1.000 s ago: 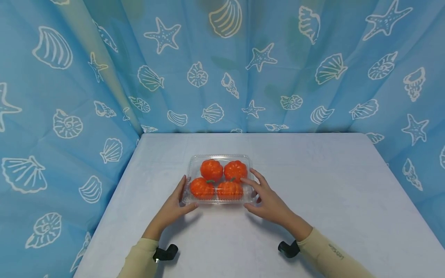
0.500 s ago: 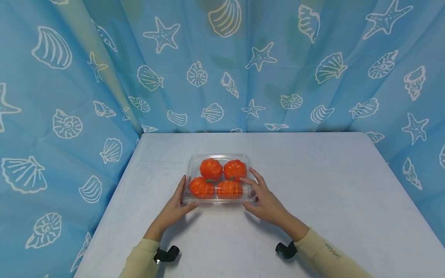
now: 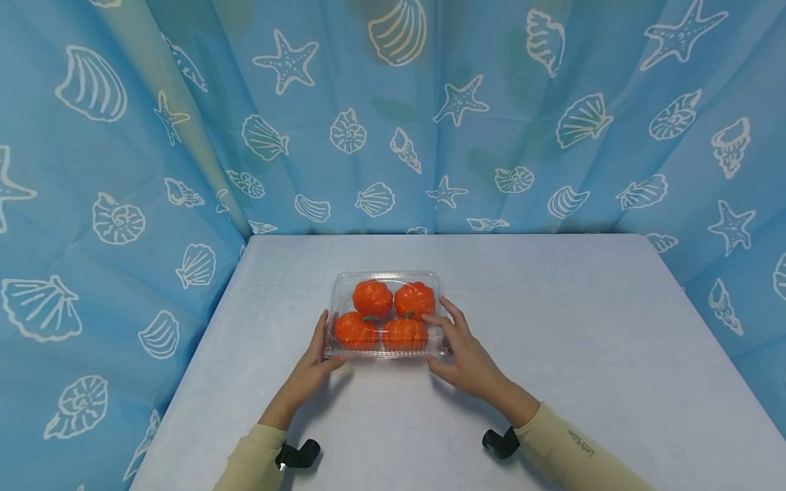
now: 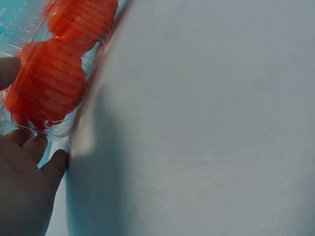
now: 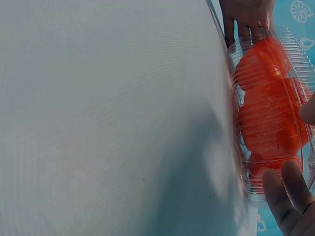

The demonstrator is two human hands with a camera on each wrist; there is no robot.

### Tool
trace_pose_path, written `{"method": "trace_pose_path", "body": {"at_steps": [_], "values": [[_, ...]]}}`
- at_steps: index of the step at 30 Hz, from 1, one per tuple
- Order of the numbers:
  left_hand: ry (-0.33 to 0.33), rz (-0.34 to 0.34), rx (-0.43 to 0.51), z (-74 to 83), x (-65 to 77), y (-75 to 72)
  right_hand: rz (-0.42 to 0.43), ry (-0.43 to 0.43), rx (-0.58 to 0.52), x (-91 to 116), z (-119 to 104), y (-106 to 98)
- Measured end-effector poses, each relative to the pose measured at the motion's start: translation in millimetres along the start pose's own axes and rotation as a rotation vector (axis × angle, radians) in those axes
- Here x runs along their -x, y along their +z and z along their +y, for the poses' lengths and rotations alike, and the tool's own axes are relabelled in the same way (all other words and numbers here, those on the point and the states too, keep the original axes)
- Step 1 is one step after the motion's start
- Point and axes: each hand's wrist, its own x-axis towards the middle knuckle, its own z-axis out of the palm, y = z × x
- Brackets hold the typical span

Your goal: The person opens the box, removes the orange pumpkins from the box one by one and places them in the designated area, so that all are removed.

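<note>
Currently gripping the clear container (image 3: 383, 354) on the white table (image 3: 614, 354), before the blue curtain (image 3: 393, 102), with the left hand (image 3: 309, 372) and the right hand (image 3: 471, 360), pinching it between thumbs in front and spread fingers at the ends. Showing four orange pumpkins (image 3: 372, 299) inside.

1. The left forearm (image 3: 252, 460), in a cream sleeve, slants up and inward from the bottom of the head view to a bare left wrist (image 3: 278, 410).
2. The left hand (image 3: 309, 374) has its fingers reaching forward, the left thumb (image 3: 332, 365) spread inward, in a holding pose.
3. The right forearm (image 3: 580, 450), sleeved alike, lies at a flatter slant, and more of its length shows before the bare right wrist (image 3: 519, 402).
4. The right hand (image 3: 471, 363) grips with bent fingers; the right thumb (image 3: 440, 369) sits apart, nearer the body.
5. Both hands face each other, well apart and about level.
</note>
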Motion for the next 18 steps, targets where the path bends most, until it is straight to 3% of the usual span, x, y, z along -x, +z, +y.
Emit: {"method": "trace_pose_path", "body": {"at_steps": [18], "values": [[0.044, 0.009, -0.018, 4.2, 3.6, 2.4, 0.024, -0.033, -0.002, 0.6, 6.2, 8.2]]}}
